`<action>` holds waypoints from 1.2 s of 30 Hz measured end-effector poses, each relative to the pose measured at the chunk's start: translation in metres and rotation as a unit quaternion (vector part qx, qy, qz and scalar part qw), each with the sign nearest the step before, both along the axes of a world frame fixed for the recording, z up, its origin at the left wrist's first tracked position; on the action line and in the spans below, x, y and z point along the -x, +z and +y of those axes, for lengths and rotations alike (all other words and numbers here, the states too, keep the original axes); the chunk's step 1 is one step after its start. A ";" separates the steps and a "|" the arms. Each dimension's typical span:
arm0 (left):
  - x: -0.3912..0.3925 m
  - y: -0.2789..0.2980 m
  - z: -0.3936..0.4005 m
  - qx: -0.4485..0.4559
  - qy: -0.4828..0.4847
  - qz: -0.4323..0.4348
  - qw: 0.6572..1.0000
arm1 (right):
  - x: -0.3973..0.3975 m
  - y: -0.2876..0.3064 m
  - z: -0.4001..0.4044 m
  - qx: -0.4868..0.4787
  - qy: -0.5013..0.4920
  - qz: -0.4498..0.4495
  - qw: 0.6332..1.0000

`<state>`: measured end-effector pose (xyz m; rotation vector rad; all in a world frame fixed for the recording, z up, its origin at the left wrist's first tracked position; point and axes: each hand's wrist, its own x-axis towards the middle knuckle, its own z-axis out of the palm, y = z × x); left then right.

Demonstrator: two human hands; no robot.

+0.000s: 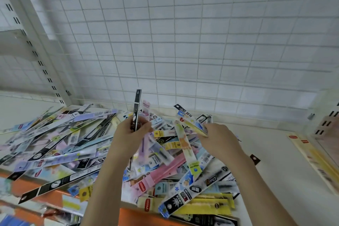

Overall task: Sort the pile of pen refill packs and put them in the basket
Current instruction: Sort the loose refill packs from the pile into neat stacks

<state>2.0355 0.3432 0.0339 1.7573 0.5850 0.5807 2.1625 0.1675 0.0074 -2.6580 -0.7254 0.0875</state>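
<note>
So from the head cam: left hand (pixel 128 132) is closed around a black refill pack (pixel 136 110), standing it nearly upright over the pile of refill packs (pixel 102 148). Right hand (pixel 218 137), just right of that pile's middle, pinches a light blue-and-yellow pack (pixel 192 123) that tilts up and left. The pile spreads across the white shelf (pixel 271 152), spilling over its orange front edge (pixel 132 214). Bare shelf sits right of the pile, wire grid panel (pixel 183 33) behind it.
</note>
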 end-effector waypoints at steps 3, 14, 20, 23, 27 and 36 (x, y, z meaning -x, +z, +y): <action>0.004 -0.001 0.014 0.034 0.003 -0.001 0.999 | -0.004 -0.003 0.021 -0.001 0.004 0.040 0.999; -0.006 -0.009 0.048 -0.042 0.029 0.072 0.996 | -0.006 0.008 0.049 -0.032 -0.027 0.077 0.996; -0.018 -0.011 0.038 -0.069 -0.013 0.078 0.994 | -0.005 0.027 0.032 -0.134 -0.045 0.052 0.989; -0.022 -0.010 0.031 -0.094 -0.021 0.083 0.992 | -0.004 0.031 0.018 -0.163 -0.060 0.026 0.984; -0.030 -0.013 0.019 -0.114 -0.053 0.087 0.988 | -0.001 0.029 -0.006 -0.155 -0.095 -0.012 0.983; -0.048 -0.019 -0.036 -0.237 -0.119 0.143 0.954 | 0.005 0.001 -0.080 -0.158 -0.183 0.065 0.968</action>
